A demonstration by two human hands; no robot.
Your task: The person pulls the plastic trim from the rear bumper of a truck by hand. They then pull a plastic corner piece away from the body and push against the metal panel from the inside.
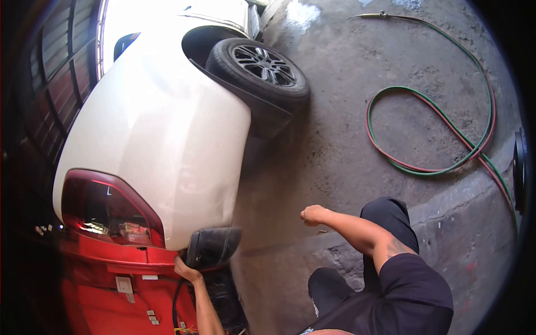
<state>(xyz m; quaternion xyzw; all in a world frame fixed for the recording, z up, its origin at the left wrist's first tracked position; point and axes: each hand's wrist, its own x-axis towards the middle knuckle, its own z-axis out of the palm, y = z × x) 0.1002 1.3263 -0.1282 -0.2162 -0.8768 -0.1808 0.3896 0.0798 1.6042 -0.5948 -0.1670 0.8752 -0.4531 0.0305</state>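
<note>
At the rear corner of a white pickup truck, my left hand (188,271) is curled against the inner edge of a black bumper corner (213,247); some of its fingertips are hidden. Just above it are the truck's red tail light (114,209) and the white side panel (184,128). My right hand (314,215) is out over the concrete floor, loosely fisted, with no object visible in it. Beneath the tail light runs the red rear body panel (106,301).
A rear wheel (262,70) sticks out from the white panel's arch. Red and green twin hoses (427,170) loop across the floor on the right, ending in a torch (375,15) at the top. My bent knee (391,215) is close to my right forearm. Black parts and wires lie beside my left forearm.
</note>
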